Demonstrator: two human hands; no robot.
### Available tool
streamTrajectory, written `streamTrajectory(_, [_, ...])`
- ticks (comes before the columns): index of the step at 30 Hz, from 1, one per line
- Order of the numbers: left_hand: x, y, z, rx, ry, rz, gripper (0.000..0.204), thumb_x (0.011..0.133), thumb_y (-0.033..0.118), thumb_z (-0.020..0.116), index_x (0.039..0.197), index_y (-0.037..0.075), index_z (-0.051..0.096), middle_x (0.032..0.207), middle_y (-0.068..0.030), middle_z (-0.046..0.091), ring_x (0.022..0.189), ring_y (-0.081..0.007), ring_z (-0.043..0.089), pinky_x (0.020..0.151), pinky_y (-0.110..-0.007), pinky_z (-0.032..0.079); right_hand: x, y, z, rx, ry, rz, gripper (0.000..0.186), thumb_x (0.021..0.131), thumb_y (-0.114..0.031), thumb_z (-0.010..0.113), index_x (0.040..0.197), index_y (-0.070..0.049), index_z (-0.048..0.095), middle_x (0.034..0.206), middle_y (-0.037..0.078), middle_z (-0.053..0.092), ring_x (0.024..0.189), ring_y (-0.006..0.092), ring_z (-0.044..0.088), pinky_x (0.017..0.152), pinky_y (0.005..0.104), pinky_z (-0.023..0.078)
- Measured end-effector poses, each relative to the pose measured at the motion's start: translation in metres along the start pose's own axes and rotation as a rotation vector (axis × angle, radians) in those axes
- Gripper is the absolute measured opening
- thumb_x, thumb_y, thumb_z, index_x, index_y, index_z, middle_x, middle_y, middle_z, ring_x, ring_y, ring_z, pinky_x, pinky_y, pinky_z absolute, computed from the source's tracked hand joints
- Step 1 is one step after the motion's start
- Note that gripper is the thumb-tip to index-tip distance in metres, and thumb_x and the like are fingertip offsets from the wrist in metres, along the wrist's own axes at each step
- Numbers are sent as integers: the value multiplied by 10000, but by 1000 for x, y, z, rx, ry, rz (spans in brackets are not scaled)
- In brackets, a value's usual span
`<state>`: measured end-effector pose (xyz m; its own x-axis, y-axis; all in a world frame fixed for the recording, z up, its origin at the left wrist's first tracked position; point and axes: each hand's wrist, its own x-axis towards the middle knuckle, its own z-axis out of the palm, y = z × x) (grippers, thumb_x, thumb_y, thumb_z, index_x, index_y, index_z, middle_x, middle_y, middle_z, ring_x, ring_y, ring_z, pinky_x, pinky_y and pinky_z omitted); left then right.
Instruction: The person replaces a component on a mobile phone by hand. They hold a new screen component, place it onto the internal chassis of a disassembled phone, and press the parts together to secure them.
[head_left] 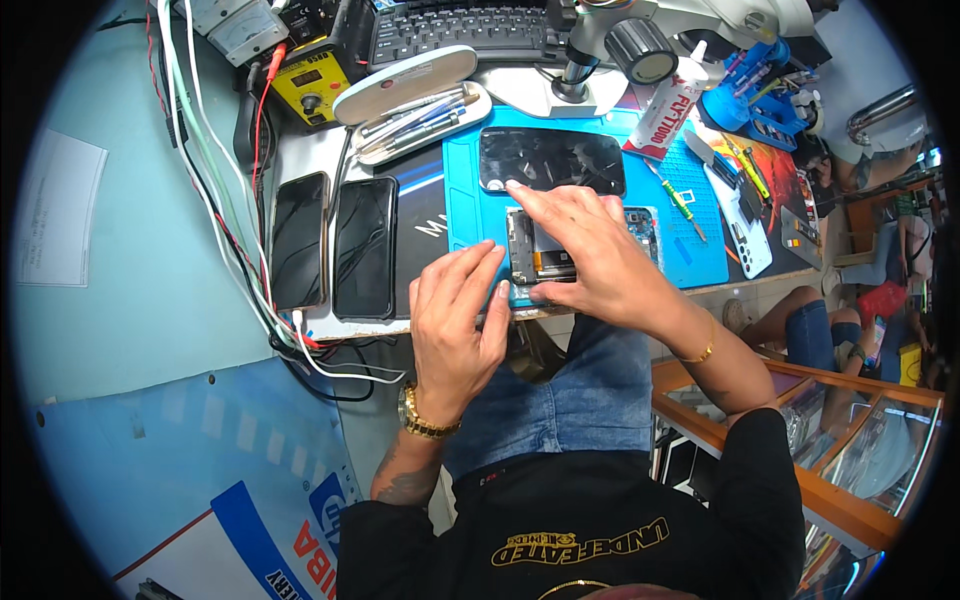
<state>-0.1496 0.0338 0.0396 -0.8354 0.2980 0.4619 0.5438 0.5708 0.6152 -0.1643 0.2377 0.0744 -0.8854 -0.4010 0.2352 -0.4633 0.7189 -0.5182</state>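
An opened smartphone, its dark battery and inner parts showing, lies on the blue repair mat. My right hand arches over it with thumb and index finger wide apart. The thumb tip is by the phone's near edge; the index tip reaches the lower left corner of a dark phone screen behind it. At the phone's left end rests my left hand, fingers stretched, with index and thumb tips apart. Part of a blue circuit board shows right of my right hand, which covers the phone's middle.
Two dark phones lie on the left, cables beside them. A tool case, keyboard and microscope stand are behind. Right of the mat's middle are a glue tube, a green screwdriver and a white phone back.
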Motion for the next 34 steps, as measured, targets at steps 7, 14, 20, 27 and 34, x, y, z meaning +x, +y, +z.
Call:
streamTrajectory(7, [19,-5,-4,82,-131,152,341,844,135,712,1171,43,678,1260,-77,641,1161,-285,571,953,-412,417,-12,2,-15,-155,-34,7,743,700,-226,819,1372,-80,538,1293,113,591,1200,289,509,935,452,339])
streamTrajectory(14, [40,-15,-6,177,-290,270,426,808,206,760,1204,82,666,1279,-66,626,1188,-275,547,947,-432,405,-23,12,-12,-140,16,31,589,692,-293,824,1200,-64,634,1300,99,608,1220,274,528,986,467,315])
streamTrajectory(20, [47,-6,-9,198,-351,277,384,808,199,762,1162,82,670,1294,-50,621,1205,-274,539,964,-432,389,-20,16,-12,-131,37,-29,563,687,-254,837,1168,-42,638,1246,116,616,1188,272,551,989,495,355])
streamTrajectory(27, [38,-8,-3,248,-283,273,385,834,258,747,1172,109,640,1323,-34,612,1209,-261,538,973,-450,362,-20,22,-13,-95,45,-64,550,673,-273,849,1133,-48,650,1231,108,626,1198,275,554,1002,498,362])
streamTrajectory(34, [31,-16,-1,234,-285,288,401,834,311,755,1170,136,624,1348,-39,606,1250,-255,515,988,-457,341,-29,26,-13,-144,32,-70,513,689,-283,844,1123,-78,661,1243,97,622,1188,260,558,1051,528,332])
